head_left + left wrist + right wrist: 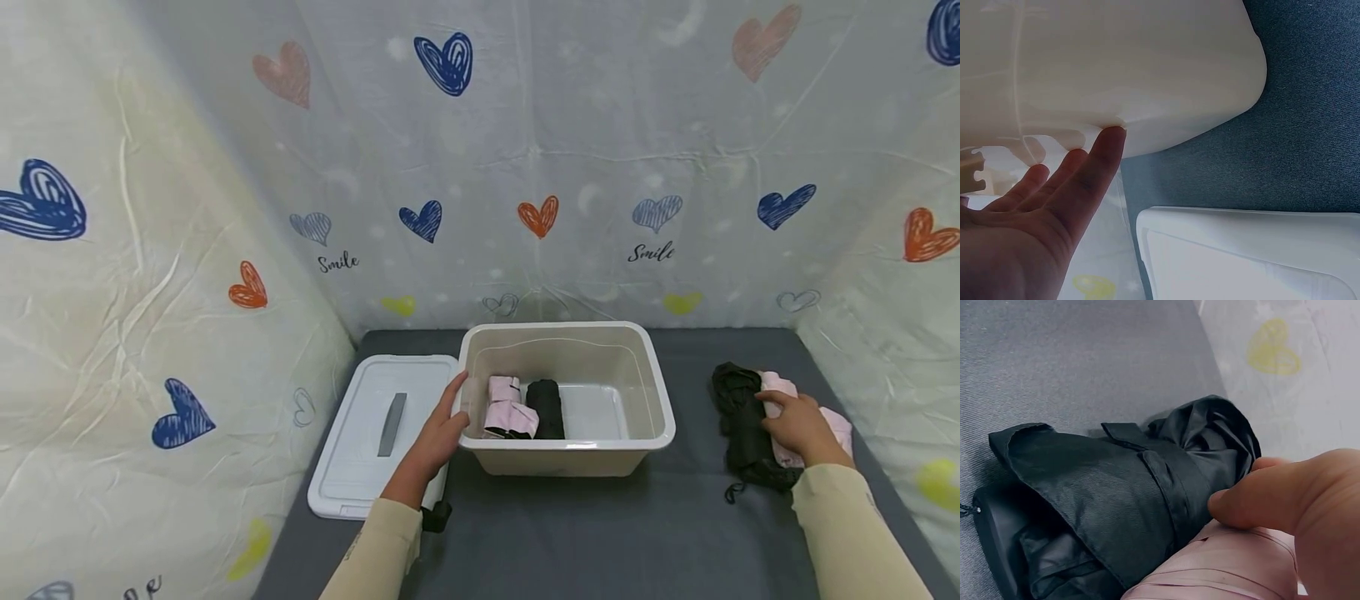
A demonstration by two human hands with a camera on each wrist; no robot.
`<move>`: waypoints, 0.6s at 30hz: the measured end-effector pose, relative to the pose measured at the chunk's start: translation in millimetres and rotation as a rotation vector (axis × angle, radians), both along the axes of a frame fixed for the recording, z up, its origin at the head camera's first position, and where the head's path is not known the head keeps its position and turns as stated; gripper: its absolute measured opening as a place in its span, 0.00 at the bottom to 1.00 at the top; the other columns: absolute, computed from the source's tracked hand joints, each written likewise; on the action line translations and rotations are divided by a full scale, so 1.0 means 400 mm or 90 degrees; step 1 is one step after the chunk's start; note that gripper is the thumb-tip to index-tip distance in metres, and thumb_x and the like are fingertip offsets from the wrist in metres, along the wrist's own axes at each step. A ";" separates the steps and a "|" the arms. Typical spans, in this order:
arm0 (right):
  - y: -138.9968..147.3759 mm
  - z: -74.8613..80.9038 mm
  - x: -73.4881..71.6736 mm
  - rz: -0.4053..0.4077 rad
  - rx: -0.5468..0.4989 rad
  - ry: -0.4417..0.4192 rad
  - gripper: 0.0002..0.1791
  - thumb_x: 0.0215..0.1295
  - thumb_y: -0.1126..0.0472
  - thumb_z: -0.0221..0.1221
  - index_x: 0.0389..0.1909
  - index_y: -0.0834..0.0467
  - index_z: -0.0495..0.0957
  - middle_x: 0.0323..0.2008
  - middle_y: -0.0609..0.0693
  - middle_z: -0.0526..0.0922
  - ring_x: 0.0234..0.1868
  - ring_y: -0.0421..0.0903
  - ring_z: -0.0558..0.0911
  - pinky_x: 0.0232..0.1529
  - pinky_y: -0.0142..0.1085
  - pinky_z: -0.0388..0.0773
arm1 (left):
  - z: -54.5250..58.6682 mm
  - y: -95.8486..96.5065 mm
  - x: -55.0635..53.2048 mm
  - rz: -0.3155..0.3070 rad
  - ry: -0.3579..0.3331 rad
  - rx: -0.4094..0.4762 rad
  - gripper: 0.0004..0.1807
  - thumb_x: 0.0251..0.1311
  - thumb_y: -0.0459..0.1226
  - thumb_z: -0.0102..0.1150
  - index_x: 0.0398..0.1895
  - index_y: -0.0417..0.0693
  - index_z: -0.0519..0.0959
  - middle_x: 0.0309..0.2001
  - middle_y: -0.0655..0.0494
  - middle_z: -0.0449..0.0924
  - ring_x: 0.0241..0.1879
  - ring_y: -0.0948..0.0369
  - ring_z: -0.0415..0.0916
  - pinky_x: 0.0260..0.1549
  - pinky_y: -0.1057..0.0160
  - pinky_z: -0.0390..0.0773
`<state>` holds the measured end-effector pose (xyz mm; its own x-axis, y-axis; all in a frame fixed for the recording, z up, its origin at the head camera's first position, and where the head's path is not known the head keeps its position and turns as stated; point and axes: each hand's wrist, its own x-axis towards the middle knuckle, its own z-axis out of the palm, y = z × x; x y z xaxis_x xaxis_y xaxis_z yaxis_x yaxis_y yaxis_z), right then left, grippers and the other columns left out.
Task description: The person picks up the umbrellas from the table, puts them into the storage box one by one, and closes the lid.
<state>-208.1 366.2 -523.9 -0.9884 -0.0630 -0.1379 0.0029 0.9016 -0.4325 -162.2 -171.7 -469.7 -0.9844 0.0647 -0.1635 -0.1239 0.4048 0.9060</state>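
Note:
A beige plastic storage bin (566,458) stands on the grey surface. My left hand (437,437) is at its left side, with fairly straight fingers (1085,181) touching the outer wall. Inside the bin's left half lie a pink rolled bundle (510,408) and a black rolled bundle (546,408). At the right, a black folded umbrella (1104,500) lies beside a pink folded umbrella (1222,565). My right hand (806,427) holds the pink one from above, its thumb along the side towards the black umbrella. The far fingertips are mostly hidden.
A white lid (348,442) with a grey handle (392,425) lies flat left of the bin. Heart-printed cloth (480,167) walls in the back and both sides of the grey surface (600,533).

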 end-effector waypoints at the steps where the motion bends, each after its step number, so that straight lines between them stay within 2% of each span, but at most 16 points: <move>1: 0.000 -0.001 -0.001 -0.002 0.002 -0.003 0.27 0.58 0.63 0.54 0.58 0.70 0.69 0.52 0.82 0.70 0.58 0.81 0.57 0.54 0.70 0.61 | 0.004 0.001 0.003 0.000 0.000 -0.001 0.40 0.61 0.30 0.38 0.77 0.61 0.48 0.77 0.46 0.46 0.71 0.44 0.53 0.60 0.36 0.60; 6: 0.003 0.004 -0.001 -0.009 0.007 -0.006 0.27 0.58 0.62 0.55 0.58 0.70 0.70 0.53 0.83 0.68 0.57 0.80 0.59 0.53 0.69 0.62 | 0.015 0.003 0.013 -0.005 -0.001 0.003 0.40 0.61 0.30 0.38 0.77 0.61 0.48 0.77 0.46 0.46 0.71 0.44 0.53 0.60 0.36 0.61; 11: 0.006 0.005 0.004 -0.006 0.008 0.012 0.26 0.58 0.62 0.55 0.57 0.70 0.71 0.53 0.83 0.68 0.55 0.81 0.61 0.54 0.69 0.62 | 0.013 0.001 0.008 -0.009 -0.007 0.004 0.39 0.62 0.30 0.38 0.77 0.60 0.47 0.77 0.47 0.46 0.72 0.46 0.52 0.62 0.38 0.60; 14: 0.010 0.006 0.007 -0.005 0.005 0.020 0.26 0.58 0.62 0.55 0.57 0.70 0.71 0.51 0.84 0.69 0.54 0.81 0.62 0.54 0.69 0.62 | -0.029 -0.010 -0.013 -0.003 -0.001 0.001 0.40 0.61 0.31 0.39 0.77 0.66 0.48 0.77 0.50 0.46 0.72 0.47 0.52 0.62 0.38 0.60; 18: 0.013 0.009 0.013 0.005 0.001 0.036 0.26 0.58 0.62 0.55 0.57 0.70 0.71 0.50 0.84 0.70 0.53 0.81 0.63 0.54 0.69 0.61 | -0.045 -0.013 -0.022 -0.002 -0.002 0.003 0.40 0.61 0.31 0.38 0.77 0.68 0.47 0.77 0.50 0.46 0.72 0.46 0.51 0.61 0.36 0.59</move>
<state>-203.0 371.4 -520.1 -0.9942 -0.0703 -0.0817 -0.0284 0.9021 -0.4305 -170.8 -177.0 -487.8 -0.9838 0.0683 -0.1659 -0.1253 0.4007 0.9076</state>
